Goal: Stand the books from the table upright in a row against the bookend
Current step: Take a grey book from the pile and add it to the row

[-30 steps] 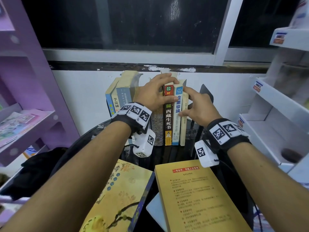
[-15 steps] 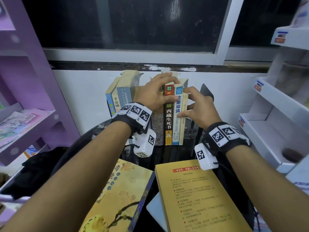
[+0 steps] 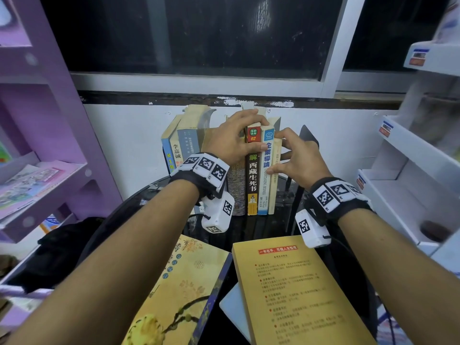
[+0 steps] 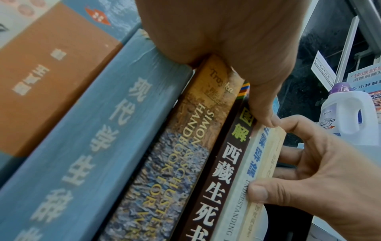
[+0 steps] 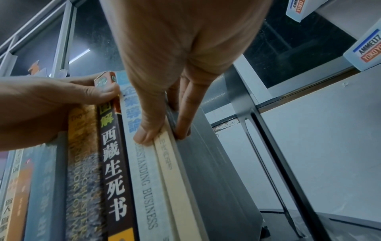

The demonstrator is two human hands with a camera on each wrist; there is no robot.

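A row of upright books stands at the back of the dark round table. My left hand grips the top of the dark brown book, thumb on its spine. My right hand pinches the thin cream book at the row's right end, with the thumb on the spine and the fingers on the cover. A white-and-blue book stands between these two. The black bookend stands just right of the row, a gap away. Two yellow books lie flat at the front.
A purple shelf unit stands on the left. On the right is a white display rack. The white wall and the dark window are close behind the row. A pale flat item lies under the yellow books.
My right hand has drawn back slightly and its fingers have spread along the cream book. The row's right-end books stand a little straighter. The left hand has kept its grip.
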